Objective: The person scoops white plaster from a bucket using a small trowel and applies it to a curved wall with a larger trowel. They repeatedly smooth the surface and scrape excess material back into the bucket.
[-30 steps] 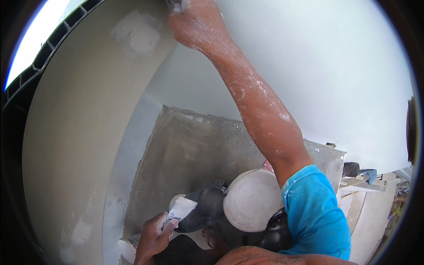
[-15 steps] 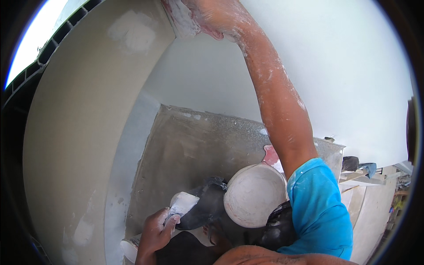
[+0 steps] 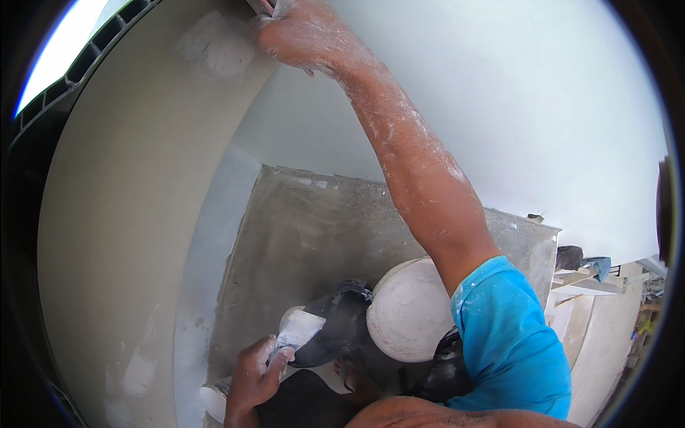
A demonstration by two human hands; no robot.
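My right hand, dusted with white, is raised to the top of the view at the corner between two walls. It is closed around a reddish flat spreader, mostly hidden by the hand and cut off by the view's edge. Beside it, a whitish putty patch marks the beige wall. Low in front of me, my left hand grips a putty knife, its blade coated in white and pointing up to the right. A round white bucket stands right of the knife, partly behind my right arm.
Grey concrete floor meets the pale wall ahead. A smaller white container is at lower left, near my left wrist. Dark cloth-like items lie on a ledge at the right. Dark openwork edging runs at upper left.
My right hand has moved left toward the beige wall and turned, so the putty-covered face of the spreader no longer shows. The left hand keeps the putty knife in nearly the same place.
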